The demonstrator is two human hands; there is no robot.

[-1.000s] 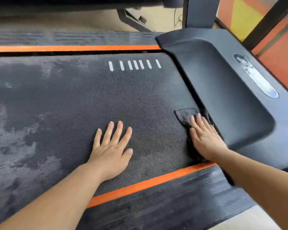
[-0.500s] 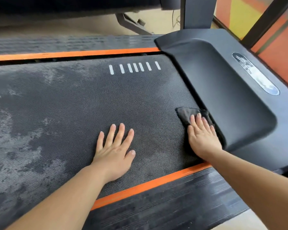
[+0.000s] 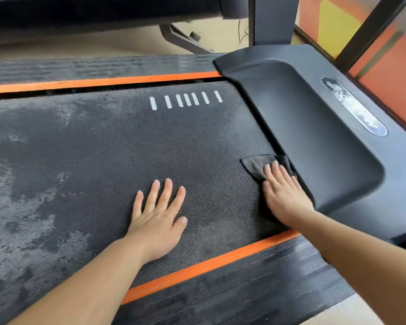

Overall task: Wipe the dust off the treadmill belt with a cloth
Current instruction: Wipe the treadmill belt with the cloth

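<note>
The treadmill belt (image 3: 103, 160) is dark and textured, with grey dust patches over its left part and several white bars near the far edge. A small black cloth (image 3: 256, 165) lies on the belt's right end, against the motor cover. My right hand (image 3: 284, 195) presses flat on the cloth, which sticks out past the fingertips; the rest of it is hidden under the palm. My left hand (image 3: 157, 214) rests flat on the bare belt with fingers spread, holding nothing.
The black motor cover (image 3: 326, 137) rises right beside the cloth. Orange strips (image 3: 209, 266) and ribbed black side rails border the belt near and far. A dark upright post (image 3: 272, 19) and an orange wall panel (image 3: 389, 73) stand at the back right.
My right hand with the cloth has slid slightly left and toward me along the motor cover's edge. The left hand stays planted on the belt.
</note>
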